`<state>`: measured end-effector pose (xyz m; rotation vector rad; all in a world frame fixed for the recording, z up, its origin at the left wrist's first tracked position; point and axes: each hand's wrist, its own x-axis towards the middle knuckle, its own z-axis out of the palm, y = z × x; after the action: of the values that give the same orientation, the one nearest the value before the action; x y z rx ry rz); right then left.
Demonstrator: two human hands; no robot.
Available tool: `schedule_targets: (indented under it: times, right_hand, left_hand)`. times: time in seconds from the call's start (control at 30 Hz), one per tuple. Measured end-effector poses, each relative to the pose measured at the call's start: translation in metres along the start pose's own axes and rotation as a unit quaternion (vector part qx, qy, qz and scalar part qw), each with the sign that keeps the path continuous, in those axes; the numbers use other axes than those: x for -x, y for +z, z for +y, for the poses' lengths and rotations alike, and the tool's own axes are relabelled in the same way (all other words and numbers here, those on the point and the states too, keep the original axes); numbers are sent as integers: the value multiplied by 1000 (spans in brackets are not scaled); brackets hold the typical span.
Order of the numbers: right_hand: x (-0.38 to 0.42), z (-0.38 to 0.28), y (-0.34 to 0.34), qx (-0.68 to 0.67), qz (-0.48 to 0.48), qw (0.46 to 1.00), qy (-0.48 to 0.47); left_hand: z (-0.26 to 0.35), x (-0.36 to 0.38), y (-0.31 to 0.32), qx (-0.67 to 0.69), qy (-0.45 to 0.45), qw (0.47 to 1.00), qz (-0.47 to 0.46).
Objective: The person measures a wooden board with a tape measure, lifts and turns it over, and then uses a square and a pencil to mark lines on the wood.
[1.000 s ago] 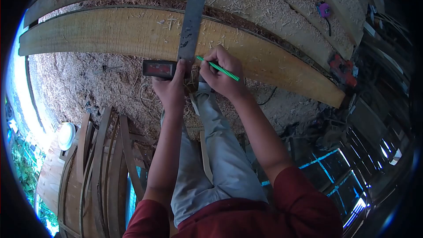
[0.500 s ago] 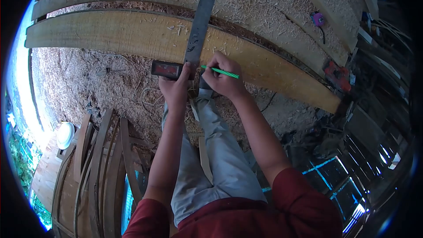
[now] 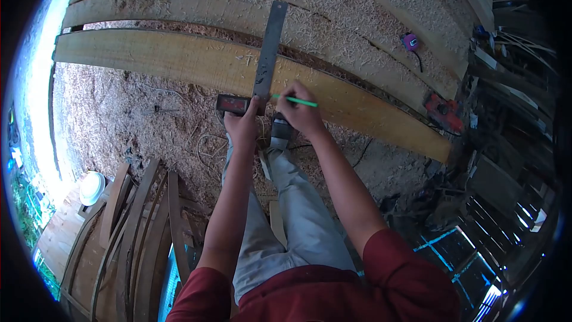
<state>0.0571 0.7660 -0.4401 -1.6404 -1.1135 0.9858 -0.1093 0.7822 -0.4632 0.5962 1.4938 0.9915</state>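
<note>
A metal try square (image 3: pixel 269 53) lies across the long curved wooden plank (image 3: pixel 196 53), its dark stock against the near edge. My left hand (image 3: pixel 242 125) is closed on the stock, with the thumb on top near the blade. My right hand (image 3: pixel 301 110) pinches a green pencil (image 3: pixel 301 101), its tip at the right side of the blade near the plank's near edge. Some wood shavings lie on the plank beside the blade.
Beyond the plank, a purple tape measure (image 3: pixel 410 42) lies on shaving-covered boards (image 3: pixel 357 53). A red power tool (image 3: pixel 444 113) rests near the plank's right end. Curved wooden strips (image 3: pixel 134 244) stand at lower left, near a white round object (image 3: pixel 92 188).
The view has shifted, so the plank and the boards beyond appear lower in it. Both hands keep hold of the square and the pencil; the pencil remains beside the blade.
</note>
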Motion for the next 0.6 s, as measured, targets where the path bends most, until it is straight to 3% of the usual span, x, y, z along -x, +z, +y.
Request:
schedule_targets:
  times: [0.03,0.07,0.13,0.17,0.33,0.47,0.53,0.57,0.6]
  right_hand:
    - [1,2,-2,-106,32,993,38]
    - [3,3,-8,-107,34,993,28]
    - [13,-6,-26,-167,150,969,99]
    - [20,-13,-37,-170,150,970,86]
    - [70,-63,-105,-136,126,978,93]
    - [112,-76,-170,-49,134,990,13]
    - [130,-86,-201,-33,148,979,133]
    - [138,-90,-212,-31,141,981,128]
    - [142,-97,-220,-54,195,973,112]
  left_hand:
    - [5,2,-1,18,-13,1000,-5]
    - [13,4,-3,22,-4,1000,-8]
    - [33,16,-15,88,-78,993,-15]
    - [45,22,-22,93,-66,993,-19]
    - [109,62,-78,62,-16,998,6]
    - [171,107,-121,79,16,996,33]
    - [191,129,-139,84,33,995,40]
    - [198,141,-146,78,37,995,55]
    - [209,149,-152,72,44,994,67]
